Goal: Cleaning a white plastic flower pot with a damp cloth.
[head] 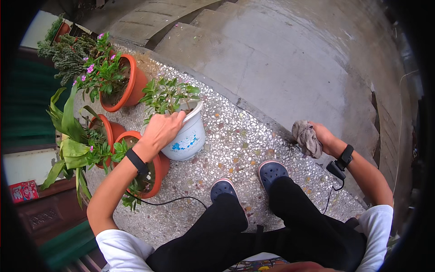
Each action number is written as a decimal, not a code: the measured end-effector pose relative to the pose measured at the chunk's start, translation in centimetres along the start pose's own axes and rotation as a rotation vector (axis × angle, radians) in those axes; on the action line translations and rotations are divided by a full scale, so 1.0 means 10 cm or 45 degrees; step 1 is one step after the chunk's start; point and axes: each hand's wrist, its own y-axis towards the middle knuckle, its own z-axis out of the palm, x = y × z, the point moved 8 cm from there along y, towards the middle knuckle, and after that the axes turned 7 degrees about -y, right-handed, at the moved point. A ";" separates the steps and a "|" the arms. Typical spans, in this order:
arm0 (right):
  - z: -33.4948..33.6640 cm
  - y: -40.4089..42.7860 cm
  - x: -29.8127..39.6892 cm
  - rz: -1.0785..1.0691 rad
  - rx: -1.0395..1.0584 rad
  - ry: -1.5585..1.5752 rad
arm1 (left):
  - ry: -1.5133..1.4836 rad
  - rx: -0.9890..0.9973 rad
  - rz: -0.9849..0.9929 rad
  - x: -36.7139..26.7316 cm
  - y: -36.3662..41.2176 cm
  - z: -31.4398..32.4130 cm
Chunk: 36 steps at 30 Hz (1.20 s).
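Observation:
My left hand (166, 128) grips the near rim of a white plastic flowerpot (183, 142) with blue markings on its side. A leafy green plant (170, 93) grows from soil inside it, and the pot stands slightly tilted in view on the pebbled terrazzo floor (234, 142). Off to the right, my right hand (323, 137) holds a crumpled grey-brown cloth (307, 138), above the floor's edge by the steps. The fingers of that hand are partly hidden behind the cloth.
Terracotta-coloured pots (136, 85) with flowering and broad-leaved plants (73, 136) stand along the left. Concrete steps (272, 64) descend beyond the terrazzo edge. Black cables (170, 201) hang from both wristbands. My feet in blue clogs (272, 175) are between the hands.

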 end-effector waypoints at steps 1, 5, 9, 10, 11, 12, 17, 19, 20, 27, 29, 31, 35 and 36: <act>0.04 -0.02 0.01 0.003 0.005 0.019 | 0.010 0.012 0.013 -0.01 0.00 0.00; 0.20 -0.11 -0.06 0.060 0.114 -0.055 | -0.059 -0.054 -0.012 -0.05 -0.01 -0.05; 0.21 -0.07 -0.18 0.080 0.136 0.076 | -0.180 -0.133 0.006 -0.28 0.17 -0.16; 0.20 -0.05 -0.19 0.096 0.148 0.024 | -0.178 -0.168 0.039 -0.36 0.19 -0.23; 0.20 -0.04 -0.21 0.113 0.160 -0.026 | -0.177 -0.200 0.074 -0.42 0.21 -0.27; 0.23 -0.03 -0.21 0.095 0.097 0.008 | -0.093 -0.178 0.106 -0.46 0.23 -0.24; 0.26 0.08 -0.25 0.073 0.125 -0.119 | -0.020 -0.232 0.162 -0.43 0.21 -0.33; 0.32 0.15 -0.22 0.045 0.155 -0.163 | -0.117 -0.311 0.148 -0.37 0.19 -0.34; 0.37 0.16 -0.18 0.034 0.159 -0.251 | -0.101 -0.313 0.119 -0.32 0.19 -0.32; 1.17 0.17 0.06 0.057 0.377 -0.301 | -0.192 -0.315 0.042 -0.08 0.17 -0.23; 1.44 0.29 0.10 -0.117 0.534 -0.590 | -0.192 -0.308 0.013 -0.08 0.18 -0.22; 1.78 0.33 0.15 -0.085 0.588 -0.705 | -0.235 -0.406 0.031 -0.06 0.10 -0.24; 2.33 0.50 0.20 -0.164 0.627 -0.745 | -0.216 -0.412 -0.090 0.08 -0.08 -0.15; 2.42 0.53 0.26 -0.228 0.557 -0.794 | -0.212 -0.391 -0.126 0.10 -0.11 -0.14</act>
